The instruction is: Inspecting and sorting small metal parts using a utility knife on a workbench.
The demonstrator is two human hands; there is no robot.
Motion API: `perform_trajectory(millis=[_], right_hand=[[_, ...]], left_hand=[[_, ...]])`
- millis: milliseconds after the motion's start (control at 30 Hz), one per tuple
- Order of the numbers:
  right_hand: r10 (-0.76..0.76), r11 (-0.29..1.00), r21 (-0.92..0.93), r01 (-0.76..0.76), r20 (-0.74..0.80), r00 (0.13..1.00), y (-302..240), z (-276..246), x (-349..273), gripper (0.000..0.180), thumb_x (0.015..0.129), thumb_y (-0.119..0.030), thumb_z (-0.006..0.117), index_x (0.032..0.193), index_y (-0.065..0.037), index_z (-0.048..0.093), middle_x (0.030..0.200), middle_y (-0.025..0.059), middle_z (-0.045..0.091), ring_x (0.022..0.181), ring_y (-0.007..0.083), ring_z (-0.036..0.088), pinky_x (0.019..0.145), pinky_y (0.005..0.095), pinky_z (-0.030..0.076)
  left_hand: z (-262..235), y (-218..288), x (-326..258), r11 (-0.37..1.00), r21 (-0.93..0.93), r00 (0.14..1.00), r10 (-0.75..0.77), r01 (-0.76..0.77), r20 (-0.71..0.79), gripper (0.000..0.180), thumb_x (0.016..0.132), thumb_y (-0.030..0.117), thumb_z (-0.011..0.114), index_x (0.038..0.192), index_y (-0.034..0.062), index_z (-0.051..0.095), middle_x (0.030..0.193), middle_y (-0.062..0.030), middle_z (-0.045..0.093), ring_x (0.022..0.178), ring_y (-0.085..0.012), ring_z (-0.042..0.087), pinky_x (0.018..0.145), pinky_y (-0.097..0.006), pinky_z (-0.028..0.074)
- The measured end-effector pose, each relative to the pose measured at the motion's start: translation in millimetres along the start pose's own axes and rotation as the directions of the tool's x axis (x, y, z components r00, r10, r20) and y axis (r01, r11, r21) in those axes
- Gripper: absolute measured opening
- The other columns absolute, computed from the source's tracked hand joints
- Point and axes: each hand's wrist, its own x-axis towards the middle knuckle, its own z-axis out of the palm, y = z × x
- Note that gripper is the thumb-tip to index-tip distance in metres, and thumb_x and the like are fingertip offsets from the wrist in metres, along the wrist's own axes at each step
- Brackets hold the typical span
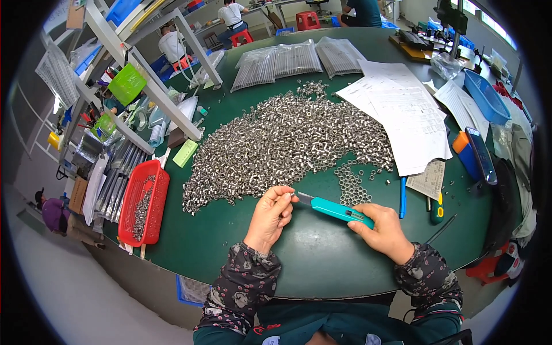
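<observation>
My right hand (379, 227) is wrapped around a teal utility knife (339, 210), its blade (304, 198) out and pointing left. Between thumb and fingertips, my left hand (270, 215) pinches a small metal ring (293, 194), mostly covered by the fingers. The blade tip reaches this ring; whether it touches or enters it is too small to tell. Beyond both hands spreads a large pile of small metal rings (287, 138) on the green table (322, 264). A flat patch of rings (352, 185) lies just past the knife, many standing on end with their holes upward.
Left of the pile stands a red basket (158, 198) holding more small metal parts. Clear bags of metal rods (287, 60) lie at the back. Paper sheets (411, 126), a blue pen (402, 198), a phone (481, 155) and a screwdriver (438, 210) are on the right. Other people sit farther off.
</observation>
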Motion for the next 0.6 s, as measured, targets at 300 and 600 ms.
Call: perform_trajectory(millis=[300,600], right_hand=[[0.028,0.999,0.023,-0.030,0.063,0.998,-0.3,-0.7,1.5,0.029,0.073,-0.025,0.062,0.089,-0.002,0.060,0.078,0.0148,0.060,0.070,0.0307,0.058,0.061,0.0365,0.046],[0.112,0.988,0.088,-0.127,0.162,0.980,-0.9,-3.5,2.4,0.029,0.074,-0.027,0.061,0.089,-0.002,0.060,0.076,0.0148,0.060,0.066,0.0301,0.058,0.058,0.0361,0.045]], left_hand=[[3.5,2.3,-0.4,0.999,0.042,1.000,-0.010,0.010,0.006,0.014,0.084,0.006,0.051,0.098,0.0029,0.051,0.079,-0.0031,0.052,0.055,-0.0030,0.040,0.039,-0.014,0.029],[5.9,2.2,-2.9,0.989,0.145,0.999,0.033,-0.030,-0.014,0.011,0.083,0.006,0.053,0.093,0.0023,0.053,0.073,-0.0004,0.049,0.053,-0.0022,0.039,0.039,-0.014,0.028]])
